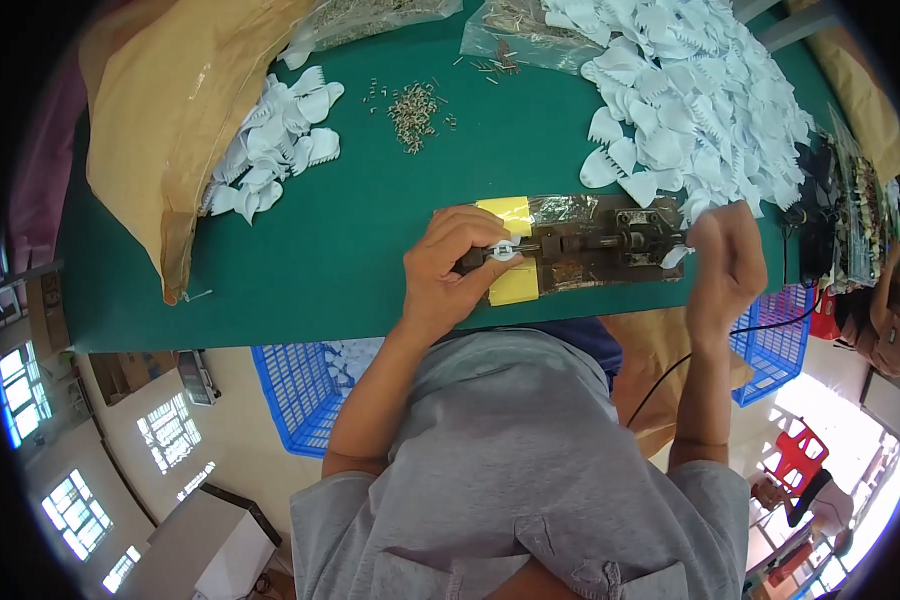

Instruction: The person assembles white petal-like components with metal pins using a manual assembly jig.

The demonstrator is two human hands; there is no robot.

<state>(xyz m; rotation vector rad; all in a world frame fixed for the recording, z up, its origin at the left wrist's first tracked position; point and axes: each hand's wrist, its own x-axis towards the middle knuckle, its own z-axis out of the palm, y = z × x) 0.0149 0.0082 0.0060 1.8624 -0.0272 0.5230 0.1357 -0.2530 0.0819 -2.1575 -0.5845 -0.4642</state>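
A brown metal hand press (610, 242) with a sliding rod lies across the green table in front of me. At its left end, my left hand (452, 262) pinches a small white plastic claw clip (505, 250) between thumb and fingers, against the rod's tip. My right hand (727, 262) is curled at the press's right end, slightly blurred; whatever lies inside its fingers is hidden. Beside those fingers, a loose white toothed clip half (677, 257) rests on the press's end. Yellow tape (513, 285) covers part of the base near my left hand.
White toothed clip halves (690, 110) are heaped at the far right, with a smaller pile (285, 140) at left by a brown paper sack (185, 120). Small metal springs (413, 115) lie mid-table. Clear bags (525, 35) stand behind. Blue baskets (295, 400) sit below the table edge.
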